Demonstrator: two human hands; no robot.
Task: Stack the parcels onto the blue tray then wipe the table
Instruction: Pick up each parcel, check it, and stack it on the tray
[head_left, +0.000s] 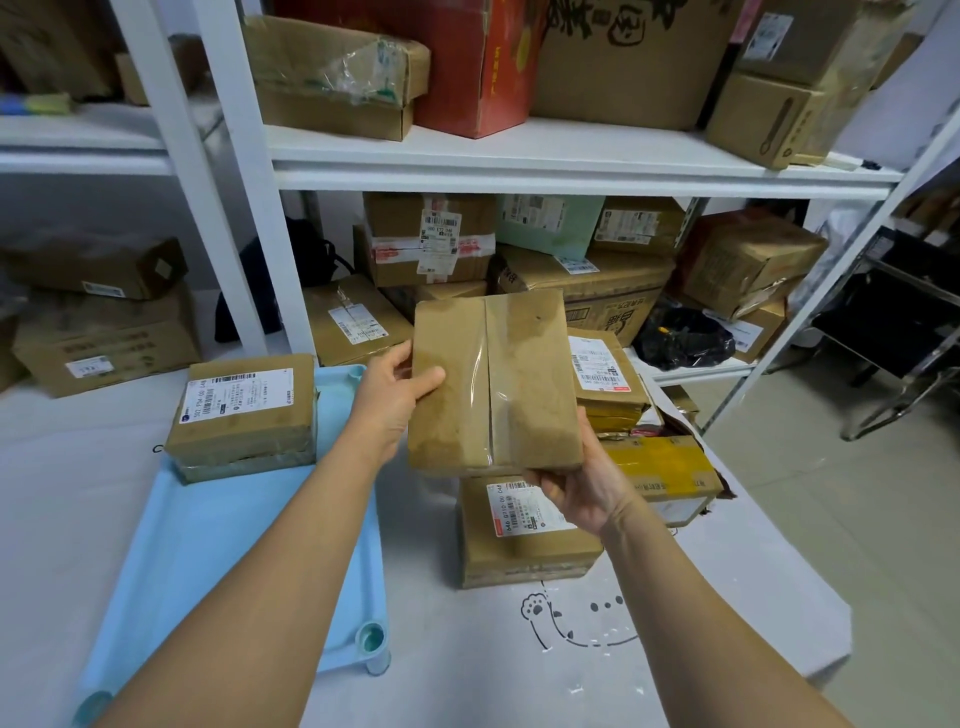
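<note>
A white shelf unit (519, 156) fills the background. On its upper board a red box (483, 67) stands between a taped brown box (332, 73) and a large printed carton (634, 57). Below, a pale green box (545, 223) sits among labelled brown boxes, with a black plastic bag (680, 338) beside them. A grey tiled floor (831, 493) lies to the right.
</note>
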